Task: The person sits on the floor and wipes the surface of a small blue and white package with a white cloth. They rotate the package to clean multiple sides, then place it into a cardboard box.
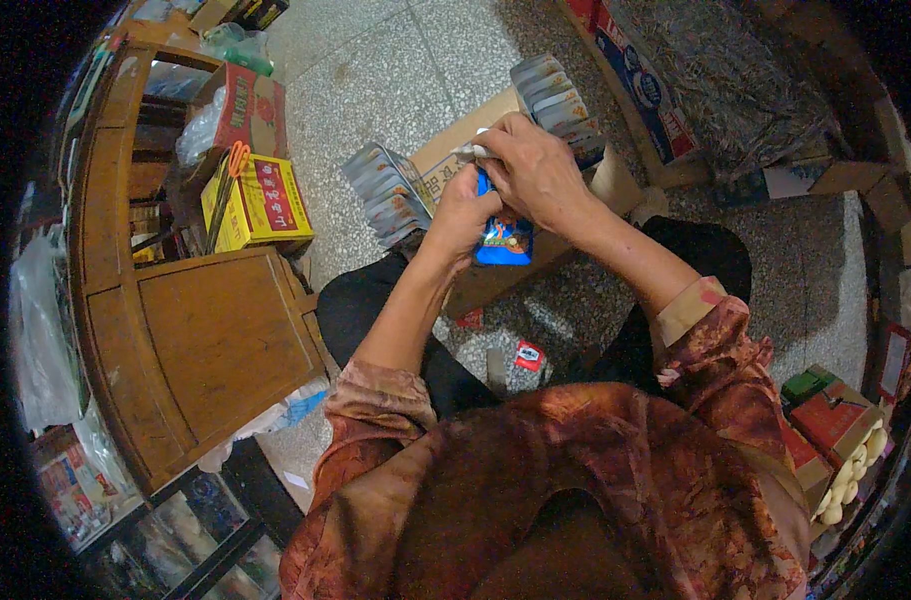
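Observation:
My left hand (459, 214) grips a shiny blue printed packet (509, 247), which hangs below the fingers over a cardboard box (493, 112). Pinched in my right hand (541, 172) is a crumpled white cloth or tissue (472, 151), close to the packet's upper end. My fingers hide that end, so I cannot tell whether the cloth touches it. One row of grey foil packets (386, 193) stands at the left side of the box. Another row of similar packets (556, 97) stands at its far right.
On my left is a wooden cabinet (222, 337), with a yellow carton (264, 202) and orange-handled scissors (238, 159) beside it. A plastic-covered stack (718, 82) borders the right. A small red-and-white packet (529, 355) lies on the speckled floor (350, 67) between my legs. Cartons (830, 420) sit at lower right.

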Motion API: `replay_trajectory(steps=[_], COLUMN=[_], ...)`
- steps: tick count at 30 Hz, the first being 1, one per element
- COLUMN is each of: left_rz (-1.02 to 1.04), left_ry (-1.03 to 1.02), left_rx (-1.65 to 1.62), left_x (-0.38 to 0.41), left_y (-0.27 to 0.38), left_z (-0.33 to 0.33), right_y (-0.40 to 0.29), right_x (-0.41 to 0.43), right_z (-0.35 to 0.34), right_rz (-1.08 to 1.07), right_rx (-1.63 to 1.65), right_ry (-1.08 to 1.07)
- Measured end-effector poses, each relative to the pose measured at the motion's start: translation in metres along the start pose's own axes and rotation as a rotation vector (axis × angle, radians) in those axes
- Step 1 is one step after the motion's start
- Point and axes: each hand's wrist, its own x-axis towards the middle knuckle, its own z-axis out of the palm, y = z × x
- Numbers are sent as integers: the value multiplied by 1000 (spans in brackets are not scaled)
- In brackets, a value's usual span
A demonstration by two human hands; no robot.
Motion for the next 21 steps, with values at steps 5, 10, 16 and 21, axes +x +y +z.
replay_trajectory(steps=[5, 10, 16, 21], left_rz=[23, 10, 0, 6], left_ry=[8, -18, -23, -26], left_rx=[21, 13, 21, -10], left_x=[-1, 0, -2, 0], left_y=[2, 1, 3, 0], left_z=[3, 2, 4, 5], right_y=[0, -1, 3, 4], right_x=[-1, 0, -2, -3], right_z=[1, -2, -1, 1], right_rz=[57, 57, -4, 0], right_rx=[-27, -25, -6, -11], right_ry=[-61, -65, -41, -52])
